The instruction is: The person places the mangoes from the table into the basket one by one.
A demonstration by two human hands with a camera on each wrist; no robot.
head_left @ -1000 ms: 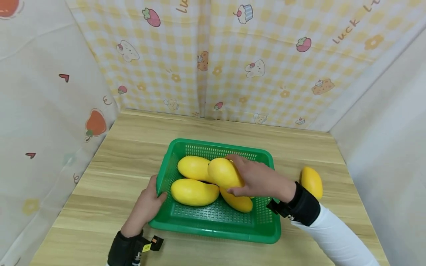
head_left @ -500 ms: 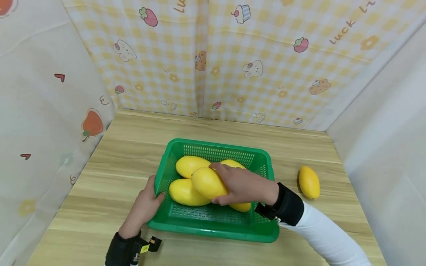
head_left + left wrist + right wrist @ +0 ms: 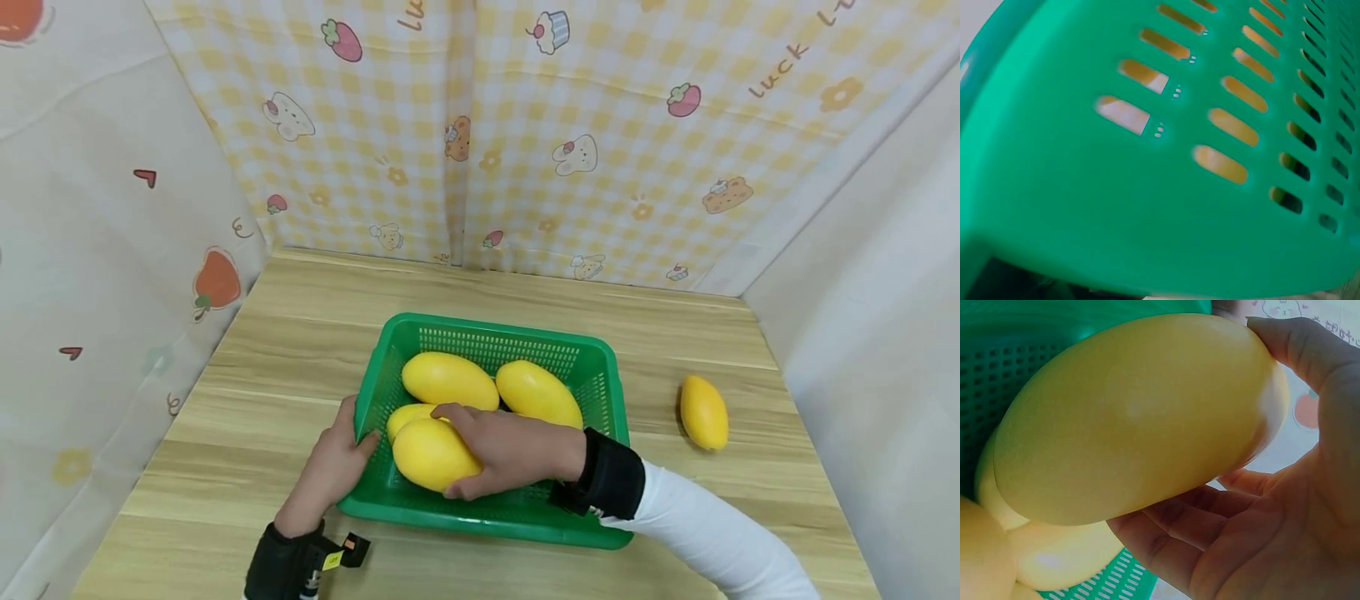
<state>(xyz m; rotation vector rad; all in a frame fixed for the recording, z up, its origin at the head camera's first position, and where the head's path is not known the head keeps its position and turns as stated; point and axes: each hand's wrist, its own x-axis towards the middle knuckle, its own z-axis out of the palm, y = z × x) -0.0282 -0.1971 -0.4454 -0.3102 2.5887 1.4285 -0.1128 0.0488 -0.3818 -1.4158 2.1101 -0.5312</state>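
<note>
My left hand (image 3: 335,462) grips the left rim of a green plastic basket (image 3: 487,528), its thumb over the edge. In the left wrist view only the slotted basket wall (image 3: 1085,206) fills the frame. Inside the basket's front left part, my right hand (image 3: 513,450) holds a yellow mango (image 3: 430,457) between thumb and fingers. That held mango (image 3: 1135,419) is large in the right wrist view. Partly covered by it lies a second mango (image 3: 405,417). Two more, a back-left mango (image 3: 450,379) and a right-hand mango (image 3: 540,392), lie behind my right hand.
A single mango (image 3: 703,412) lies on the wooden table (image 3: 300,333) to the right of the basket. White cloth (image 3: 877,333) closes off the right side, and a patterned curtain (image 3: 525,200) hangs along the back edge.
My right hand has carried the held mango left and toward the front of the basket, over the front-left mango. The right-hand mango has come into sight. My left hand keeps its place on the rim.
</note>
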